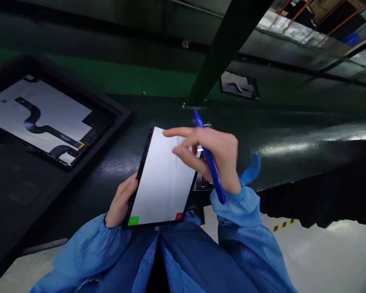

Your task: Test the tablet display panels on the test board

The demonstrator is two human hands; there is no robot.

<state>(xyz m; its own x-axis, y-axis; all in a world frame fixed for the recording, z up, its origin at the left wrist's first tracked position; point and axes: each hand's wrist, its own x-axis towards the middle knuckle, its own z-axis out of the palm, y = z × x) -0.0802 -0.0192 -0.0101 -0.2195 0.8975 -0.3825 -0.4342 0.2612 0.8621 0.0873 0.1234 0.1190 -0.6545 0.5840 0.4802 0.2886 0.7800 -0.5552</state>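
Observation:
My left hand (123, 198) grips the left edge of a tablet (161, 179), its thumb on the black border. The tablet's screen glows plain white, with a green block at the lower left corner and a red block at the lower right. Over the upper part of the screen, my right hand (212, 152) has its index finger stretched to the top left of the display. A blue pen (212, 165) is held in that same hand, slanting across the palm side toward the wrist. The hand hides the tablet's upper right corner.
At the left, a black tray (117, 110) bears a display panel (57, 110) with a dark flex cable. Another small panel (239, 85) lies beyond the dark green post (213, 61). Part of an electronic component (203, 183) shows beside the tablet on the dark table (293, 122).

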